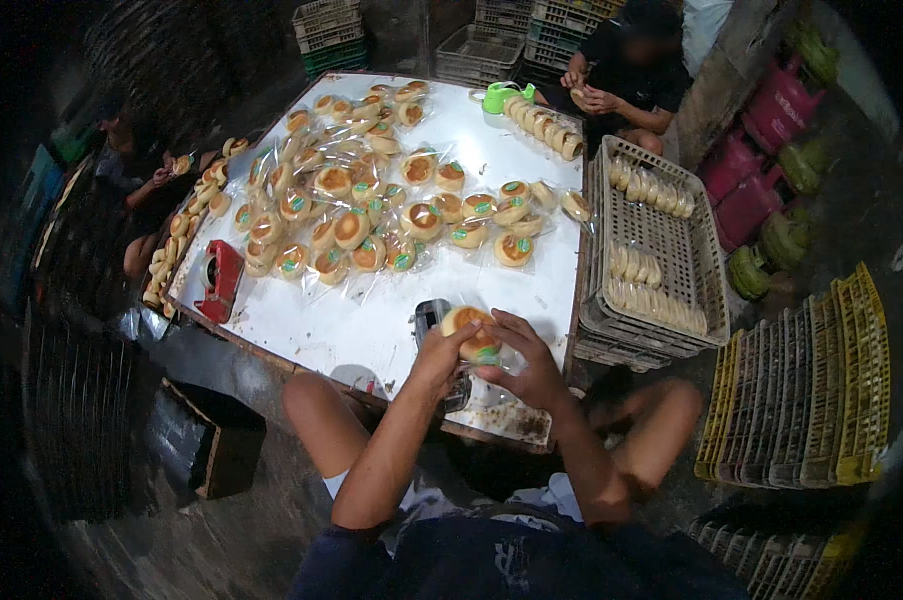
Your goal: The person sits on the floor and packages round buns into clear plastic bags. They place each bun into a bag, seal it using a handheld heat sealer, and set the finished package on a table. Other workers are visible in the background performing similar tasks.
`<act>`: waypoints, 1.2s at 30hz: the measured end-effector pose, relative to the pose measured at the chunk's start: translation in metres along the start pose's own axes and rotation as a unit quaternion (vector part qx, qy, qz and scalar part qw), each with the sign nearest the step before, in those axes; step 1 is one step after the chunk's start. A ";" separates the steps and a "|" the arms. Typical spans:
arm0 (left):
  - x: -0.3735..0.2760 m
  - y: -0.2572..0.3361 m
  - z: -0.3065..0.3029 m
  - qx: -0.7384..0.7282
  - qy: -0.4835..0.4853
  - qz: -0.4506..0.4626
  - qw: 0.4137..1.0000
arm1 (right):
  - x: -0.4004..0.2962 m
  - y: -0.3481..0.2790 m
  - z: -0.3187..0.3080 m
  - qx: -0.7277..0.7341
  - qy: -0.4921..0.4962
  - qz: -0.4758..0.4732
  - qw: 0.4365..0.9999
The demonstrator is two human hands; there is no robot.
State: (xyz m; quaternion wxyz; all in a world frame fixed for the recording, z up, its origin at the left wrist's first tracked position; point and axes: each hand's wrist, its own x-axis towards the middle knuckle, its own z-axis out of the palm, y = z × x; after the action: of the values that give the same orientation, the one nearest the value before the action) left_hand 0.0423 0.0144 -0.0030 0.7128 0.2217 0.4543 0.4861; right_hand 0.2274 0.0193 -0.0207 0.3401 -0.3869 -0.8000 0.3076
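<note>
Between my two hands is a round browned bun [469, 334] in a clear plastic bag with a green label. My left hand [442, 358] grips its left side, the thumb across the top. My right hand [525, 361] is at its right side, fingers curved around the bag. Below them on the white tabletop [309, 322] lies a dark device [430, 316], partly hidden by my left hand and the bun. Beyond, many bagged buns [354, 229] with green labels are heaped loosely.
A red tape dispenser [220, 281] stands at the table's left edge. Bagged buns line a plastic crate [665, 240] at the right. Unbagged buns [545, 126] form a row near a green container [505, 97]. One person [631, 82] sits at the far right, another [140, 172] at the left.
</note>
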 end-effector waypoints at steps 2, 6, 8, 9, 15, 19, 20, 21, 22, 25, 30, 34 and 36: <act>-0.007 0.007 0.002 0.022 -0.053 0.030 0.998 | -0.004 0.017 -0.011 0.144 0.101 0.102 0.979; -0.022 -0.004 -0.003 0.199 -0.184 0.082 0.959 | 0.010 0.001 -0.035 0.098 0.103 0.122 0.982; -0.035 -0.006 0.007 0.265 -0.237 0.088 0.931 | 0.017 -0.031 -0.048 -0.056 0.000 0.056 0.997; -0.038 -0.006 0.007 0.230 -0.240 0.069 0.941 | 0.015 -0.032 -0.048 -0.009 -0.019 0.072 0.997; -0.026 -0.012 -0.033 -0.052 -0.348 -0.135 0.926 | 0.003 -0.038 -0.039 0.156 -0.057 0.069 0.984; -0.042 -0.017 -0.022 0.224 -0.352 -0.038 0.908 | -0.003 -0.025 -0.022 0.222 -0.021 0.084 0.971; -0.042 -0.014 -0.020 0.231 -0.337 -0.020 0.913 | -0.001 -0.025 -0.022 0.282 0.014 0.189 0.941; -0.043 -0.013 -0.013 0.213 -0.313 -0.015 0.925 | 0.002 -0.028 -0.024 0.386 0.062 0.179 0.903; -0.043 -0.011 -0.009 0.196 -0.287 -0.009 0.938 | 0.010 -0.032 -0.022 0.484 0.109 0.162 0.853; -0.037 -0.013 -0.005 0.104 -0.173 0.043 0.978 | 0.014 -0.025 -0.019 0.448 0.136 0.119 0.876; -0.027 -0.003 0.003 0.004 -0.050 0.093 0.994 | 0.011 -0.012 -0.009 0.186 0.124 0.199 0.954; -0.025 0.000 0.005 0.045 -0.045 0.152 0.986 | 0.010 -0.007 0.005 0.071 0.235 0.134 0.960; -0.026 -0.002 0.004 0.069 -0.040 0.161 0.984 | 0.005 -0.021 0.009 -0.077 0.249 -0.013 0.965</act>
State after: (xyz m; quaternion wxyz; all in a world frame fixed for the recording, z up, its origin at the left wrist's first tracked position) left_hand 0.0436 -0.0089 0.0086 0.6255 0.3600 0.4166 0.5528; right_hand 0.2094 0.0112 -0.0085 0.5015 -0.4658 -0.7165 0.1350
